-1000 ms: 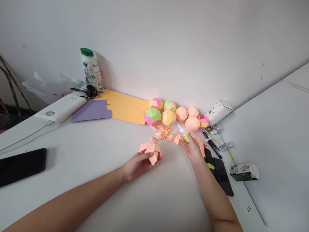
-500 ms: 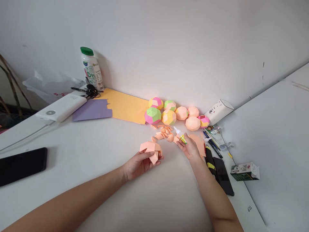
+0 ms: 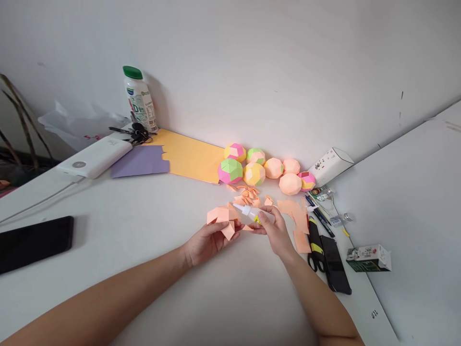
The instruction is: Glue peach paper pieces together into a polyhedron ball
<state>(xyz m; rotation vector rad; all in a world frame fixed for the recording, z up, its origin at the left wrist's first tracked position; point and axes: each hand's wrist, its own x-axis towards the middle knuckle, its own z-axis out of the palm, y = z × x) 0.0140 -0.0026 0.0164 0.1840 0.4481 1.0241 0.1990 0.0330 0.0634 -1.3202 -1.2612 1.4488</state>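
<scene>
Head view: at far left, a black rectangular phone (image 3: 36,244) lies near the white tabletop (image 3: 154,206)'s left edge; a white plastic power bank (image 3: 95,157) lies along that edge farther back. A broad stretch of tabletop separates the phone from the left hand (image 3: 209,245), whose thumb and fingers are clamped on a peach faceted paper shell (image 3: 218,215), held mid-table. The right hand (image 3: 277,233) grips a white plastic glue bottle (image 3: 248,211), its nozzle at the shell's upper right; contact I cannot tell. Peach paper scraps (image 3: 248,194) and multicoloured faceted paper balls (image 3: 254,174) lie close beyond, limiting room there. Rightward, a cut peach paper sheet (image 3: 293,211) and a second black phone (image 3: 335,264) crowd the strip toward the right edge.
</scene>
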